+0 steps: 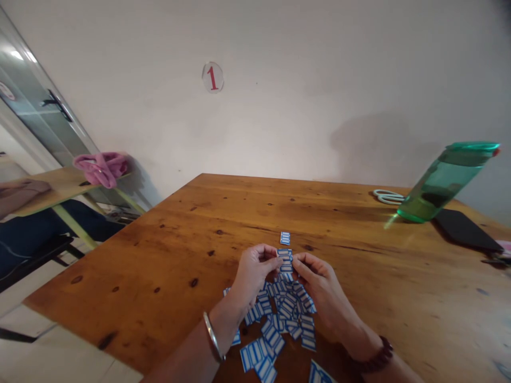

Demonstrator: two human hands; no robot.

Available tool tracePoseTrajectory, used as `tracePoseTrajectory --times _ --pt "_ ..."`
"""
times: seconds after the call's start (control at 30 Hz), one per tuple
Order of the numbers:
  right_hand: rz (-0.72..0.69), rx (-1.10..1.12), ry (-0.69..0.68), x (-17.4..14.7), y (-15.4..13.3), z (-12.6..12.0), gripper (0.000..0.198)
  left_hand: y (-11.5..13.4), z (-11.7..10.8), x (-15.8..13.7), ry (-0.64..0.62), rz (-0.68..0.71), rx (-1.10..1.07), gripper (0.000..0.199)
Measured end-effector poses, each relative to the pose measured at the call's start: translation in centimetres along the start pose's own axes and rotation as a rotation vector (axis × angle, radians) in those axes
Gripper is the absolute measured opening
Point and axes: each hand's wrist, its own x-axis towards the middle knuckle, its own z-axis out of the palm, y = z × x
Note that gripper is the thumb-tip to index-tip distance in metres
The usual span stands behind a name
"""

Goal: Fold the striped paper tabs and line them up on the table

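Between my two hands is a small blue-and-white label card (285, 261), printed with white bars. My left hand (256, 274) pinches its left edge between thumb and fingers. On the opposite edge, the thumb and fingertips of my right hand (319, 279) are closed on the same card. Just beyond it, a single similar card (285, 238) lies flat on the wooden table (159, 255). Below and between my wrists spreads a loose pile of such cards (287, 306), overlapping at many angles. My forearms cover parts of the pile.
A green translucent bottle (443, 183) stands at the right, beside a black flat object (465, 230) and a coiled pale cable (388, 197). At left, a pink cloth item (102, 168) lies on another table, where a person's arm (24, 194) rests. A wall rises behind.
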Motion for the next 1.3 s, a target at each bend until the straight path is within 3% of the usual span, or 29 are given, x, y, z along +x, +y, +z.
tracePoseTrajectory --times 0.27,0.57,0.9,1.3 --pt "-0.026 0.045 0.007 0.09 0.16 -0.06 0.027 0.01 -0.07 0.02 -0.005 0.024 -0.007 0.017" --pt "-0.022 0.045 -0.015 0.16 0.33 -0.12 0.024 -0.30 -0.16 -0.16 -0.033 -0.049 -0.054 0.018" --pt "0.026 0.024 -0.007 -0.01 -0.03 -0.07 0.024 0.03 -0.07 -0.12 -0.041 -0.020 0.044 0.015" --pt "-0.036 -0.070 -0.040 -0.33 0.07 0.00 0.026 -0.36 -0.01 0.07 -0.042 0.006 0.072 0.012"
